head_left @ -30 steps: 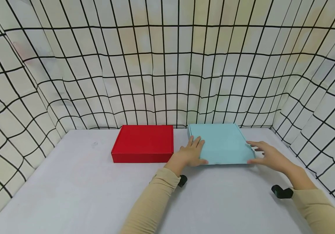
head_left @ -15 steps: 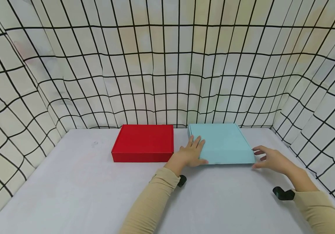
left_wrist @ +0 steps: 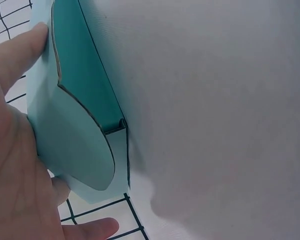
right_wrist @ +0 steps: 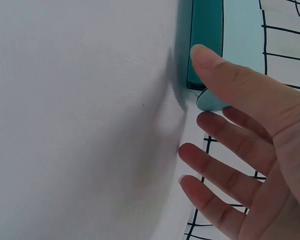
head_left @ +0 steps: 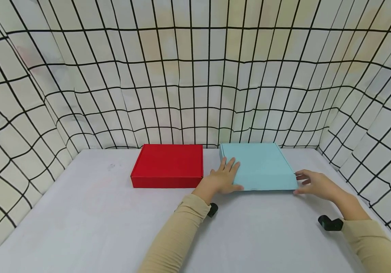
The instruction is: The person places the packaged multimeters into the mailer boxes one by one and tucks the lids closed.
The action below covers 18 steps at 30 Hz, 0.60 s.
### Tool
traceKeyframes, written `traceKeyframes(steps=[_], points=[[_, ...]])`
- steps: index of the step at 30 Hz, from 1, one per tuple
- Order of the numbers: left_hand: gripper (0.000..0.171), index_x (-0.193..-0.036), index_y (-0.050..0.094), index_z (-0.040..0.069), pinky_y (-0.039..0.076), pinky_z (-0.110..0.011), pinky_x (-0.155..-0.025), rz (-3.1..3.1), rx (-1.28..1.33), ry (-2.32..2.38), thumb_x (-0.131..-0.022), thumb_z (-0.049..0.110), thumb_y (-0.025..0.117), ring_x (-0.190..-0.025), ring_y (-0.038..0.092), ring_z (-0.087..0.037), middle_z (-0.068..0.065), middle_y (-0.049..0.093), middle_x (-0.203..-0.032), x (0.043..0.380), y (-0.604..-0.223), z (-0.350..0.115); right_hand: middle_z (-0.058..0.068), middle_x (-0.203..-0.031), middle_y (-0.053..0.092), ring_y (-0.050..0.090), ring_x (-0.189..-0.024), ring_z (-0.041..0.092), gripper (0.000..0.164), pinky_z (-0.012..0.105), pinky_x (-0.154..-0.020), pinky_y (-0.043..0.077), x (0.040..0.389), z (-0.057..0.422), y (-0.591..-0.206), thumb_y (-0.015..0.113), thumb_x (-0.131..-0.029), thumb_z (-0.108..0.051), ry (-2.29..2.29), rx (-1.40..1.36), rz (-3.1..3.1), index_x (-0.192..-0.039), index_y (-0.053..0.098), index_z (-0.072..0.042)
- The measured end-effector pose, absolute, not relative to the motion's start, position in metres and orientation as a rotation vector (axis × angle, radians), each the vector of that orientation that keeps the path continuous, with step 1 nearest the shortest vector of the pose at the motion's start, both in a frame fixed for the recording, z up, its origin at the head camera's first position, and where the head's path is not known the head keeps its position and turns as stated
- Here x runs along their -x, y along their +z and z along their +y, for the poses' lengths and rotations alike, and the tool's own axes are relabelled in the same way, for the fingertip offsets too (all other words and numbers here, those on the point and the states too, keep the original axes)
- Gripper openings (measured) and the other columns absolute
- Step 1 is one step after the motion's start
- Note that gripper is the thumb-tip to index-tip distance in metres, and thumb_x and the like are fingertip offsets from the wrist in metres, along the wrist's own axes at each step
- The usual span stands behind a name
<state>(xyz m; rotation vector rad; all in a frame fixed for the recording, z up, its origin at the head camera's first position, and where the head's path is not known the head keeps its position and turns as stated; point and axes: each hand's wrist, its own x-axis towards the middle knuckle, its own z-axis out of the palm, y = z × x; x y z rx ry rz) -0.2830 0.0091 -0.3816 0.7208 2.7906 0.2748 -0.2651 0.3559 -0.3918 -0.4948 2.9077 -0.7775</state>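
Observation:
A light blue cardboard box lies on the table, towards the back right. My left hand rests at its left side with fingers spread, thumb by the front edge. In the left wrist view, the lid's front flap stands out from the darker teal front wall, its rounded side tab showing. Beside the front right corner is my right hand, fingers loosely bent. In the right wrist view, its thumb overlaps the front wall, and the index finger lies close to a small rounded tab. Contact there is unclear.
A red box sits left of the blue one, a narrow gap between them. White cloth covers the table. Black-lined white curtains enclose the back and sides. Dark wrist cameras hang below both sleeves.
My right hand has shifted slightly right and down, from the blue box's right edge to beside its front right corner. My left hand stays where it was.

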Motion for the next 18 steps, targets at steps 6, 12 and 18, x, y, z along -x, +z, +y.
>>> traceKeyframes(steps=[6,12,18], points=[[0.092,-0.167,0.005,0.018,0.025,-0.061,-0.118,2.792,-0.707,0.280,-0.101,0.055,0.057,-0.157,-0.010,-0.027,-0.002,-0.004,-0.172,0.2834,-0.3803,0.0089,0.034,-0.132,0.059,0.059,-0.118,0.050,0.082,0.061,-0.095,0.049,0.2696,0.3571,-0.3915,0.088,-0.082,-0.028,-0.787,0.519,2.880,-0.137,0.047,0.016],[0.092,-0.167,0.004,0.019,0.025,-0.061,-0.118,2.788,-0.699,0.283,-0.101,0.054,0.058,-0.156,-0.010,-0.027,-0.002,-0.004,-0.172,0.2865,-0.3844,0.0099,0.035,-0.130,0.060,0.058,-0.119,0.051,0.077,0.062,-0.092,0.050,0.2724,0.3603,-0.3963,0.090,-0.080,-0.026,-0.825,0.476,2.874,-0.133,0.048,0.010],[0.094,-0.167,0.002,0.021,0.024,-0.063,-0.117,2.779,-0.687,0.293,-0.100,0.055,0.058,-0.156,-0.012,-0.027,0.000,-0.007,-0.172,0.2914,-0.3890,0.0120,0.033,-0.126,0.063,0.059,-0.117,0.051,0.069,0.062,-0.092,0.050,0.2724,0.3611,-0.3973,0.088,-0.082,-0.026,-0.799,0.481,2.893,-0.130,0.053,0.010]])
